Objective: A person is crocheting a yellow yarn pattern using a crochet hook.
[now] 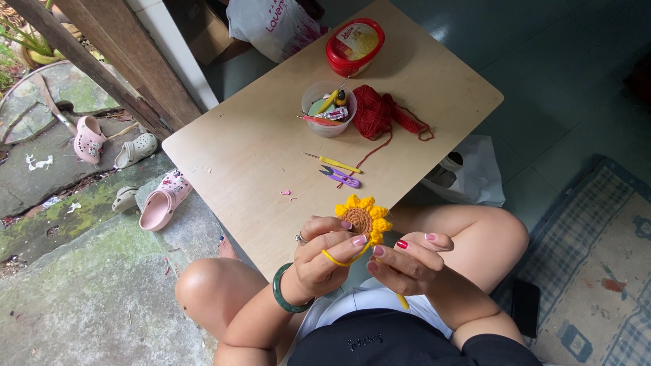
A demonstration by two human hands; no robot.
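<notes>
On the low table [258,142], a lidded tub [354,46] stood farthest, a cup of tools [329,108] nearer, a yarn ball [373,112] right of it; hook [332,163] and snips [340,177] lay nearest.

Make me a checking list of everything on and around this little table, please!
Surface: low wooden table, a few pink scraps on it.
Job's things: crochet sunflower, brown middle, yellow petals; yellow crochet hook.
Clutter: red yarn, clear tub of tools, red-lidded tub, second yellow hook, purple snips.
Grippers: left hand pinches the sunflower, yellow strand looped over a finger; right hand holds the hook.
Cables: nothing seen.
Surroundings: pink and beige clogs on stone, checked rug, white bag.
</notes>
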